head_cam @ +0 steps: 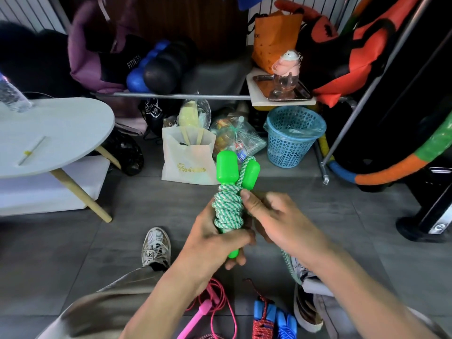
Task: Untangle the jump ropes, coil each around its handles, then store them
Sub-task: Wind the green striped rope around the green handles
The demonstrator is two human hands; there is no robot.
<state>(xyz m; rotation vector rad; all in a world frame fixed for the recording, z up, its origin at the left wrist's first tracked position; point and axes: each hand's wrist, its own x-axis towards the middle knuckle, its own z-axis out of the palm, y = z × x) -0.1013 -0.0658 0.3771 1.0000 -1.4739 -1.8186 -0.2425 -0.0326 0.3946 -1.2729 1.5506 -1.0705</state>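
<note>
At the far left a clear water bottle point(11, 94) is lying tilted on the round white desk point(61, 133), and past the desk's edge a cream shopping bag point(187, 157) is standing on the grey tiled floor point(73, 241). Toward the middle, the left hand point(215, 243) is gripping the lower end of the green jump rope point(228, 209), fingers curling round its two bright green handles, which are sticking up side by side with the green-and-white cord wound tightly about them. Below, a pink jump rope point(208, 307) is lying loose on the floor, and beside it a blue-handled rope point(266, 319) with red cord is sitting coiled. The right hand point(274, 216) is pinching the wound cord, thumb pressing on the coil, while a free length is trailing down beneath its wrist. Farther right, a blue mesh basket point(293, 138) is standing under the shelf.
</note>
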